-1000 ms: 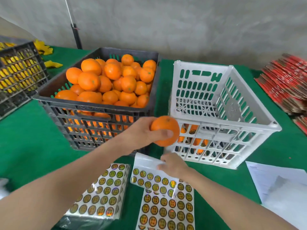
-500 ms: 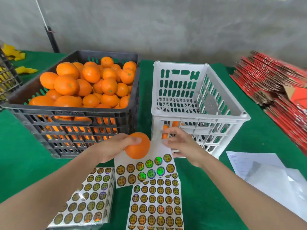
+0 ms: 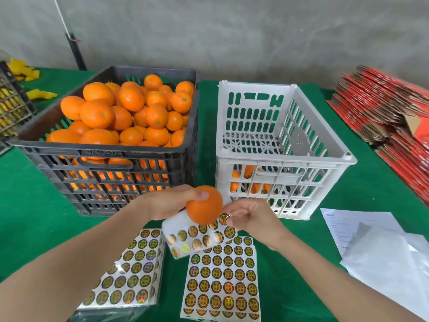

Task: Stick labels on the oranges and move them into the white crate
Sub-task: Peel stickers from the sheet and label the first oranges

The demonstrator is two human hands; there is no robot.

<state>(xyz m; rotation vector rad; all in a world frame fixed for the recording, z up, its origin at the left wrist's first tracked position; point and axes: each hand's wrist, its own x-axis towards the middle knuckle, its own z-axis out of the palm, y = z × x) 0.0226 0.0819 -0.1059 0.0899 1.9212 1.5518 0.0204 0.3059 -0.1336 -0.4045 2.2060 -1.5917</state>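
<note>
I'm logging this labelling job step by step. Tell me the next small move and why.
Probably press the label onto the orange. The right hand seems to pinch a label right beside the fruit, which the left hand grips above the label sheets; no label shows on it yet.

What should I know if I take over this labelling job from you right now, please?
Left hand grips an orange above the label sheets.
Right hand pinches a label at the orange's right side, seemingly not pressed on yet.
Done: a few labelled oranges lie in the white crate.
Left: stick this label, crate this orange, then work through the full black crate.
</note>
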